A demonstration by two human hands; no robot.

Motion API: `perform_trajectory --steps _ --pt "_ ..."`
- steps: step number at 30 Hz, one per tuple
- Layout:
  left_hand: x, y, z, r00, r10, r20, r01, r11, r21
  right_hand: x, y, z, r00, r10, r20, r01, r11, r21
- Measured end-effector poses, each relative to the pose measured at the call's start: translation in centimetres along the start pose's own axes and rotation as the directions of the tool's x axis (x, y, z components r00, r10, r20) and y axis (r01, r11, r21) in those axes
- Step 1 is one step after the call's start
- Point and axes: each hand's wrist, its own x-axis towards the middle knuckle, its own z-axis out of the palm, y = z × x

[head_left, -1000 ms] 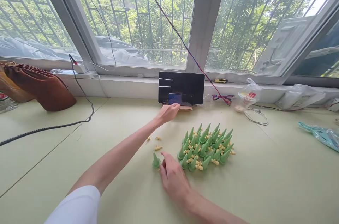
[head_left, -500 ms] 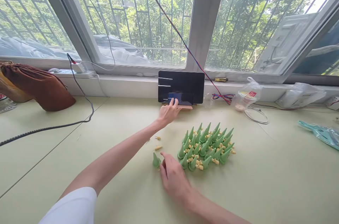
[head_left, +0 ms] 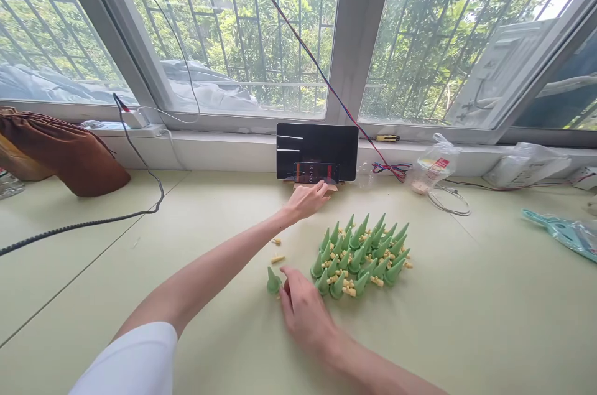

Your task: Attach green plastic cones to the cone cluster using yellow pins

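Observation:
My left hand (head_left: pixel 306 201) reaches forward with its fingers stretched out at the lower edge of a phone (head_left: pixel 317 172). The phone leans against a black tablet (head_left: pixel 321 140), and its lit screen shows a timer. My right hand (head_left: pixel 305 308) rests on the table, thumb and forefinger apart. Beside those fingertips stands a single green cone-shaped piece (head_left: pixel 273 282); whether they touch it I cannot tell. Two small yellow parts, a longer one (head_left: pixel 278 259) and a shorter one (head_left: pixel 276 241), lie beyond it. To the right stands a cluster of green cones (head_left: pixel 359 258) with yellow parts among them.
A brown drawstring bag (head_left: pixel 88 162) and a black cable (head_left: pixel 112 218) are on the left. Along the back right lie bundled wires (head_left: pixel 392 169), a plastic-bagged cup (head_left: pixel 433 168) and a coiled white cable (head_left: pixel 450 203). A teal wrapped tool (head_left: pixel 559 230) sits far right.
My left hand has slid right and down from the phone's screen to its lower edge. The phone's display has changed to red and white markings. The right hand stays beside the single cone.

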Motion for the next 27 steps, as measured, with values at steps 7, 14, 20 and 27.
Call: perform_trajectory --steps 7,14,20,27 --pt "0.0 0.4 0.3 1.0 0.007 0.001 -0.007 0.999 -0.035 0.1 0.3 0.3 1.0 -0.013 -0.009 0.013 1.0 -0.002" --pt "-2.5 -0.9 -3.6 0.991 -0.103 -0.086 0.081 0.97 -0.228 0.0 0.2 0.2 1.0 -0.002 -0.007 0.002 1.0 -0.012" --pt "-10.3 -1.7 -7.7 0.962 -0.269 0.04 0.238 0.763 -0.601 -0.2 0.3 0.1 1.0 0.021 -0.009 -0.021 1.0 0.008" --pt "-20.0 0.8 -4.9 0.913 -0.389 0.125 0.337 0.543 -0.77 0.0 0.1 -0.4 0.998 0.055 -0.016 -0.054 0.998 0.038"
